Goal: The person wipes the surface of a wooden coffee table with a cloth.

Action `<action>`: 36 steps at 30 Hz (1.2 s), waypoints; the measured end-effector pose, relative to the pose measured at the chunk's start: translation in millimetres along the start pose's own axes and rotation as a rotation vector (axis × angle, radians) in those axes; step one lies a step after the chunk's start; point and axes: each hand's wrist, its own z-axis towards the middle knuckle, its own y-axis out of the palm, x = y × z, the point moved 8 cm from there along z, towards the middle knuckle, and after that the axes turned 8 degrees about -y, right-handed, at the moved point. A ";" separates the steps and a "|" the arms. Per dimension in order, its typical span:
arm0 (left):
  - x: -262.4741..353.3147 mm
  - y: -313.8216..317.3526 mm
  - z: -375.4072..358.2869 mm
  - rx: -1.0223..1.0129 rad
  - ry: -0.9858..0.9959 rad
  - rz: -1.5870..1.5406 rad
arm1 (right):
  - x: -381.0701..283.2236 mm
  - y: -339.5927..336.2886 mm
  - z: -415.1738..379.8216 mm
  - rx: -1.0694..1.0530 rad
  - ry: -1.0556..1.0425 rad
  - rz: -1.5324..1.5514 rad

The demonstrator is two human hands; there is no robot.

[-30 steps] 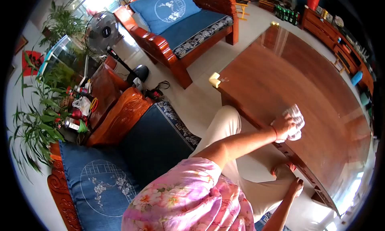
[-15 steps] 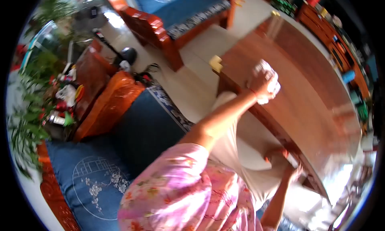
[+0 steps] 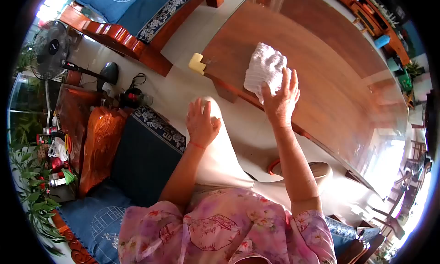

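Observation:
A folded white cloth (image 3: 265,69) with a ribbed texture lies near the edge of the brown wooden table (image 3: 339,81). Over its near right corner is my right hand (image 3: 281,101), thumb overlapping the cloth and fingers stretched along its right side, not wrapped round it. My left hand (image 3: 201,124), a thin red band at its wrist, is over my left knee in light trousers. Its fingers are spread and nothing is in them.
A pale yellow corner guard (image 3: 197,64) caps the table's near left corner. At the left stand a fan (image 3: 50,51) and a carved wooden armrest (image 3: 103,147) beside the blue seat (image 3: 142,145). Another blue-cushioned chair (image 3: 137,16) is farther back.
My left hand has let go of the white cloth and drawn back to my knee. My right hand has come up from low on the right to the cloth. The view has turned.

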 end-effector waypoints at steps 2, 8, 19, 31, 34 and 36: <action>-12.7 10.1 10.6 -0.055 -0.045 0.038 | 2.8 38.9 16.7 -0.108 0.009 -0.067; -16.1 28.1 43.8 -0.197 -0.055 0.092 | -2.5 81.4 56.0 -0.259 -0.183 0.003; -33.2 27.5 47.1 -0.579 -0.190 0.238 | -7.7 94.3 74.9 -0.669 -0.023 -0.025; -132.3 49.5 33.3 -0.989 -0.318 0.028 | -32.2 173.1 172.2 -0.362 -0.036 -0.168; -136.5 24.1 37.2 -1.059 -0.357 0.145 | -10.3 201.1 190.8 -0.255 -0.117 -0.294; -136.7 11.6 40.5 -1.117 -0.367 0.132 | 3.8 211.1 217.2 -0.260 0.001 -0.385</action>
